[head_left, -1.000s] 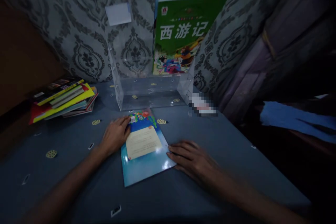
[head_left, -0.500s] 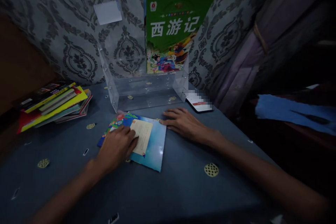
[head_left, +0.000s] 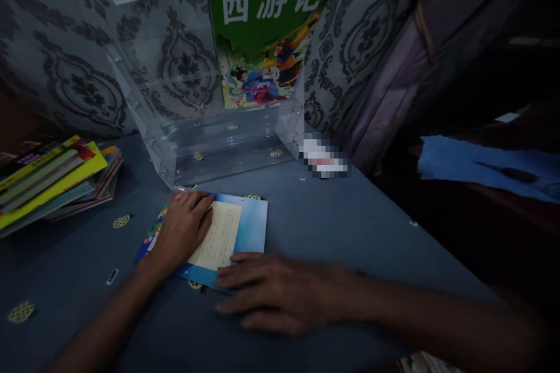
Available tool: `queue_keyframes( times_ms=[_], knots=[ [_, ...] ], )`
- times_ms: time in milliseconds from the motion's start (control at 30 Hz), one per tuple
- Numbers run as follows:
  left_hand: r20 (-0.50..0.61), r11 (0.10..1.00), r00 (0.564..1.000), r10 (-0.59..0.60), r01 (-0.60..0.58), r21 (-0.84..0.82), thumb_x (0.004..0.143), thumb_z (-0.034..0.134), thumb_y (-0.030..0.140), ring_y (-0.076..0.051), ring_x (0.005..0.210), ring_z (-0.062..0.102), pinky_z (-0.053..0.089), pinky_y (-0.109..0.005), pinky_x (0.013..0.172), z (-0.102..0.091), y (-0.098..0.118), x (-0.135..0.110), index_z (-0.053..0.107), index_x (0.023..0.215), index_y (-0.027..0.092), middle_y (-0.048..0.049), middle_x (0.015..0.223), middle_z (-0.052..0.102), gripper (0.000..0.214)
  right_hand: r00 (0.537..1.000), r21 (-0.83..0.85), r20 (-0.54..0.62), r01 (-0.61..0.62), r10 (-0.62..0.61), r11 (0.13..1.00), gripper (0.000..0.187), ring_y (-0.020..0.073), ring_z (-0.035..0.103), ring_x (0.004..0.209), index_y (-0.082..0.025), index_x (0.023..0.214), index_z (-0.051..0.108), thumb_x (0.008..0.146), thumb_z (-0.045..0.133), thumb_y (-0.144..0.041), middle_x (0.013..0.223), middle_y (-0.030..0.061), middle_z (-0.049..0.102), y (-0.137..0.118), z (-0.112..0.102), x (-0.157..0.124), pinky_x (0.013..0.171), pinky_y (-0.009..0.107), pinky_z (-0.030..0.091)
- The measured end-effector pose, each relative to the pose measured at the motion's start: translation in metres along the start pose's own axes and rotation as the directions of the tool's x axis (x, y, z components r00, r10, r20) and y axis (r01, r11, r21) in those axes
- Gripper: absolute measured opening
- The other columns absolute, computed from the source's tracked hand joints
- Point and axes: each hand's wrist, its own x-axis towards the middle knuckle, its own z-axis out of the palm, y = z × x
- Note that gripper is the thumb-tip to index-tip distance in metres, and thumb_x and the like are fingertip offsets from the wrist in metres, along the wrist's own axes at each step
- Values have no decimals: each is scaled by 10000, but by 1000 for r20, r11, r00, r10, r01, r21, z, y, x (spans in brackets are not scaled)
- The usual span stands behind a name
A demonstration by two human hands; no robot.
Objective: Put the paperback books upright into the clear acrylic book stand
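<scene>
A thin blue picture book [head_left: 245, 224] lies flat on the blue-grey table [head_left: 332, 227], just in front of a clear acrylic book stand [head_left: 219, 145]. My left hand [head_left: 181, 230] rests flat on the book's left half, fingers stretched out. My right hand [head_left: 266, 291] lies flat at the book's near edge, fingertips touching its lower corner, fingers extended. A green book with white characters [head_left: 266, 29] stands upright in the right side of the stand.
A stack of several books [head_left: 48, 183] sits at the left table edge. A phone [head_left: 326, 160] lies right of the stand. Patterned wallpaper is behind, a curtain [head_left: 394, 70] hangs at right, and a blue cloth [head_left: 481, 166] lies on dark furniture beyond.
The book has turned and slid left under my left hand. My right hand came back from the book's far right corner to its near edge.
</scene>
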Motion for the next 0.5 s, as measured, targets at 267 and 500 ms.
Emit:
queue_keyframes(
  times_ms=[267, 500],
  knots=[
    [28, 997, 996, 79, -79, -11, 990, 391, 403, -297, 1128, 588, 465, -479, 964, -2, -5, -7, 587, 1273, 193, -135, 1247, 623, 403, 891, 192, -333, -257, 309, 947, 309, 160, 701, 1014, -162, 1202, 669, 953, 498, -225, 1107, 77, 743, 53, -45, -10, 902, 295, 542],
    [154, 945, 935, 319, -326, 22, 822, 584, 630, -337, 1324, 484, 421, -500, 1063, 4, -18, -46, 349, 1497, 364, -72, 1487, 472, 762, 856, -16, -476, -238, 202, 971, 285, 191, 666, 1087, -139, 1117, 697, 889, 528, -163, 1125, 127, 725, 58, -38, -11, 967, 357, 510]
  ],
)
